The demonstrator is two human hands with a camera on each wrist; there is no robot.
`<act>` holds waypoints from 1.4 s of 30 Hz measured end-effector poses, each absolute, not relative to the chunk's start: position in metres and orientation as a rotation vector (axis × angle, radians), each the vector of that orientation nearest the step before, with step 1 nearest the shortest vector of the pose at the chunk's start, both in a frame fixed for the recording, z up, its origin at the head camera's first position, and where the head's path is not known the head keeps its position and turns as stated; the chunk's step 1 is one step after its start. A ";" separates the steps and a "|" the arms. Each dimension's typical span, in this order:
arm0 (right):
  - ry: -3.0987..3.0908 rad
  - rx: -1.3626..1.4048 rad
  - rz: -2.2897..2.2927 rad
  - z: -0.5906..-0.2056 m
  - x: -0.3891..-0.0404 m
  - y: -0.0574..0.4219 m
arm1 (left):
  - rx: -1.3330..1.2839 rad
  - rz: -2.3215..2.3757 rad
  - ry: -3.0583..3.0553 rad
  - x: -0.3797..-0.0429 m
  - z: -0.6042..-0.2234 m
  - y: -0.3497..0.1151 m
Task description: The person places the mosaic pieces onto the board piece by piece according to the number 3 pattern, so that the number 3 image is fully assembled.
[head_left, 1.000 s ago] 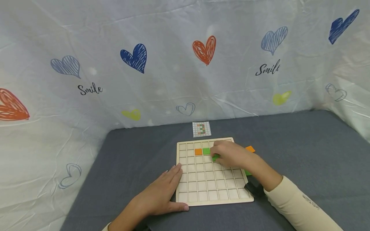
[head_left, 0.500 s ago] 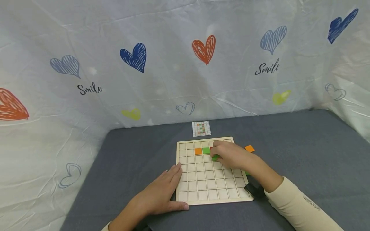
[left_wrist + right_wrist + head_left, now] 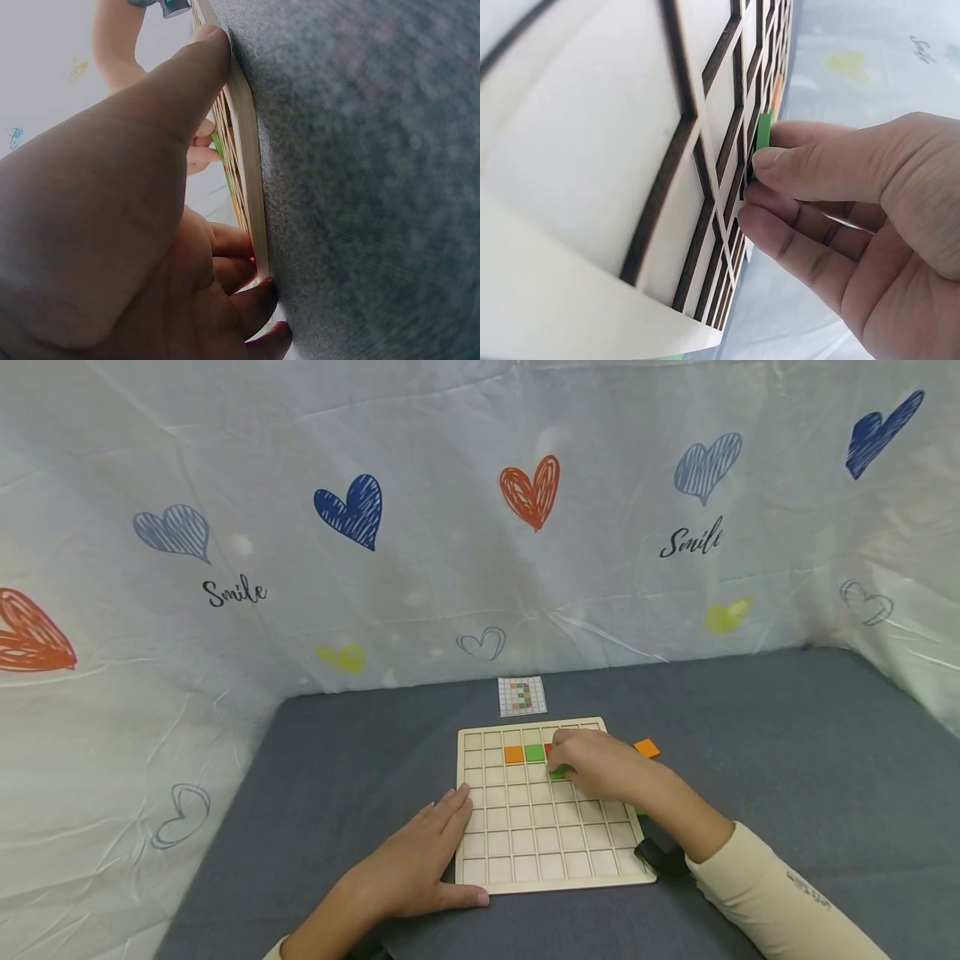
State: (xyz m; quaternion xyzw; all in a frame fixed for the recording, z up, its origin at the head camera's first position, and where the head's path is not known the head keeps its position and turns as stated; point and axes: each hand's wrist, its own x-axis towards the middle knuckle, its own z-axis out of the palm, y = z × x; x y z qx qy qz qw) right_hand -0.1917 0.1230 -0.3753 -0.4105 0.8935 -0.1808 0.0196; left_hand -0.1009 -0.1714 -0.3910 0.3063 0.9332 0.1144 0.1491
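A wooden grid board (image 3: 535, 842) lies on the dark grey cloth. My left hand (image 3: 420, 860) rests against its left side with the fingers extended, its thumb at the near edge. Over the upper middle of the grid, my right hand (image 3: 603, 764) pinches a green square tile (image 3: 763, 133) between thumb and fingers. In the right wrist view this tile stands tilted up at the cells. One row holds an orange tile (image 3: 513, 754), a second green tile (image 3: 534, 752) and a red tile (image 3: 548, 749), the red one mostly hidden by my right fingers.
Beyond the board lies a small printed grid card (image 3: 522, 697) with coloured squares. To the right are a loose orange tile (image 3: 647, 748) and a green piece (image 3: 641, 811), partly covered by my right arm. A white curtain with hearts (image 3: 530, 493) hangs behind.
Both hands stay almost in place. The right fingers shift very slightly at the pinched green tile, and a little of the red tile shows beside them now.
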 end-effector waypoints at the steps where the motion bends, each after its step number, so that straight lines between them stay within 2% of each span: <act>1: 2.777 -1.274 -0.567 -0.376 -0.192 0.123 | 0.881 0.328 2.683 -0.101 -0.391 -0.171; 8: 2.791 -1.302 -0.626 -0.376 -0.191 0.119 | 0.893 0.323 2.688 -0.101 -0.393 -0.172; 19: 2.896 -1.304 -0.349 -0.373 -0.166 0.120 | 0.880 0.343 2.682 -0.101 -0.391 -0.172; 28: 2.746 -1.206 -0.437 -0.368 -0.146 0.137 | 0.887 0.342 2.683 -0.102 -0.393 -0.172; 35: 2.625 -1.231 -0.603 -0.364 -0.156 0.157 | 0.878 0.349 2.672 -0.102 -0.395 -0.172; 38: 2.695 -1.154 -0.623 -0.360 -0.163 0.168 | 0.882 0.350 2.672 -0.102 -0.395 -0.172; 42: 2.905 -0.884 -0.527 -0.357 -0.172 0.184 | 0.880 0.347 2.677 -0.102 -0.395 -0.173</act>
